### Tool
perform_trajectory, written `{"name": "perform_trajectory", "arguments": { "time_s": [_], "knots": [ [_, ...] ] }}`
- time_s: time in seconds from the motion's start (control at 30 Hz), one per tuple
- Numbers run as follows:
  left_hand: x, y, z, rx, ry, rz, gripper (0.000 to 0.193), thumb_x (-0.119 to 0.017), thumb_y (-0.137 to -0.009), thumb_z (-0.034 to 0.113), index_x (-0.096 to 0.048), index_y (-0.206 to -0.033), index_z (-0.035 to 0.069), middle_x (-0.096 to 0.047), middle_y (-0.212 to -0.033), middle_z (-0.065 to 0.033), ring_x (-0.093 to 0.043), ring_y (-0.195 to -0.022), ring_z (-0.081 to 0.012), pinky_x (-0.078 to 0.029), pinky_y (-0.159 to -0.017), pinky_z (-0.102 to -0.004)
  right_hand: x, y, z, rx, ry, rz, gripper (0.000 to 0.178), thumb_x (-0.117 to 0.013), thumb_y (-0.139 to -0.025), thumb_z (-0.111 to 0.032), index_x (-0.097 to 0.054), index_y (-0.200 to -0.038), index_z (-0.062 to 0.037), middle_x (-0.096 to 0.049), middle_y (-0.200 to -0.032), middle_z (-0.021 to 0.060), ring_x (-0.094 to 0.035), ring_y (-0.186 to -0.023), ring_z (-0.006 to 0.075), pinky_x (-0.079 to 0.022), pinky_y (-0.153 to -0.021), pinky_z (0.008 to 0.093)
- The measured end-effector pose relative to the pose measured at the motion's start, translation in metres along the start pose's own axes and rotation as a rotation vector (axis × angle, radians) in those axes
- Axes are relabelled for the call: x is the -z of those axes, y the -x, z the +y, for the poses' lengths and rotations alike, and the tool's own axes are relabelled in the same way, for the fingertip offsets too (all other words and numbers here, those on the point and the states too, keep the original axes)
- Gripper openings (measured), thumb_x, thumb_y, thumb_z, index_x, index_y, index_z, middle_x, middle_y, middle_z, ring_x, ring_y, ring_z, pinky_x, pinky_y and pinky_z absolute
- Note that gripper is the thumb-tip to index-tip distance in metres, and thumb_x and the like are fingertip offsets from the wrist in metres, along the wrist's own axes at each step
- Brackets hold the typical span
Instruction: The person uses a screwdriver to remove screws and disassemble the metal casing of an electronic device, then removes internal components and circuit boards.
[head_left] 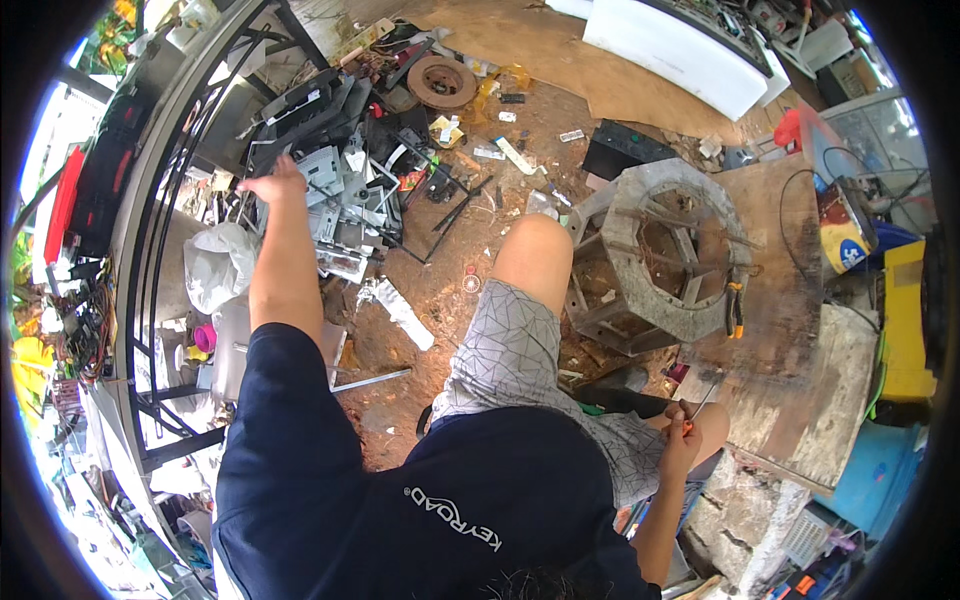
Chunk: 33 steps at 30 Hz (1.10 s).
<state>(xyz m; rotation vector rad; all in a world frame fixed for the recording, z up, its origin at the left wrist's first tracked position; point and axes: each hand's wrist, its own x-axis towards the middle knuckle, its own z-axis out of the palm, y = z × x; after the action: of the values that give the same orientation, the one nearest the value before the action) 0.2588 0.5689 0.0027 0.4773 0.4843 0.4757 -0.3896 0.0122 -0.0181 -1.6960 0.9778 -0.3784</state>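
1. Navy shirt is filling bottom ctr, nearest cam; patterned shorts are showing just above, bare knee poking up approx mid-frame.
2. L hand is showing at upper L, fingers spread, over scrap heap; can't tell if it's touching a pc.
3. R hand is pinching a screwdriver, lower R of frame; orange handle is sitting in the fingers, thin shaft pointing up & R.
4. Scrap heap is sprawling over upper L: grey metal plates, blk plastic pcs; rusty disc is lying nr its top R.
5. White plastic bag is sitting beside L forearm.
6. Octagonal grey casing is standing R of ctr, pliers w/ orange grips lying by its R side.
7. Wooden bench is spanning R side, nr R hand.
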Motion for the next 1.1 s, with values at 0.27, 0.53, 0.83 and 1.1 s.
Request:
{"name": "perform_trajectory", "arguments": {
  "time_s": [0.27,0.53,0.83,1.1],
  "knots": [
    [0.130,0.081,-0.164,0.496,-0.484,-0.117,0.086,-0.039,-0.098,0.068,-0.013,-0.159,0.012,-0.043,-0.153,-0.0181,-0.039,-0.143,-0.0361,-0.032,-0.114,-0.0539,0.003,0.016,-0.013,-0.022,-0.033,0.079,0.042,-0.060,-0.102,-0.026,-0.058,-0.132,0.0033,-0.067,-0.094,0.0060,-0.047,-0.063,0.0029,-0.036,-0.056,0.0184],
    [0.182,0.058,-0.192,0.505,-1.028,0.029,0.070,-0.058,-0.095,0.055,-0.043,-0.146,0.008,-0.053,-0.140,-0.0196,-0.054,-0.124,-0.0354,-0.047,-0.103,-0.0497,0.016,-0.005,-0.038,-0.083,0.117,0.138,0.042,-0.062,-0.101,-0.026,-0.058,-0.133,0.0007,-0.067,-0.098,0.0058,-0.050,-0.073,0.0049,-0.043,-0.066,0.0202],
    [0.175,0.025,-0.198,-0.484,-2.380,-0.293,0.086,-0.076,-0.078,0.041,-0.036,-0.146,0.006,-0.041,-0.146,-0.0255,-0.043,-0.131,-0.0449,-0.040,-0.108,-0.0521,0.099,-0.043,-0.024,-0.126,0.547,0.551,0.047,-0.054,-0.105,-0.037,-0.056,-0.138,-0.0037,-0.066,-0.105,0.0099,-0.059,-0.087,0.0161,-0.049,-0.074,0.0281],
    [0.120,-0.080,-0.266,-0.521,-2.628,-0.521,0.079,-0.073,-0.083,0.040,-0.039,-0.147,0.009,-0.046,-0.147,-0.0187,-0.045,-0.135,-0.0400,-0.041,-0.108,-0.0503,0.141,-0.069,-0.011,-0.412,0.810,0.663,0.054,-0.052,-0.102,-0.045,-0.057,-0.140,-0.0076,-0.066,-0.115,0.0171,-0.065,-0.094,0.0234,-0.053,-0.075,0.0347]
  ]
}}
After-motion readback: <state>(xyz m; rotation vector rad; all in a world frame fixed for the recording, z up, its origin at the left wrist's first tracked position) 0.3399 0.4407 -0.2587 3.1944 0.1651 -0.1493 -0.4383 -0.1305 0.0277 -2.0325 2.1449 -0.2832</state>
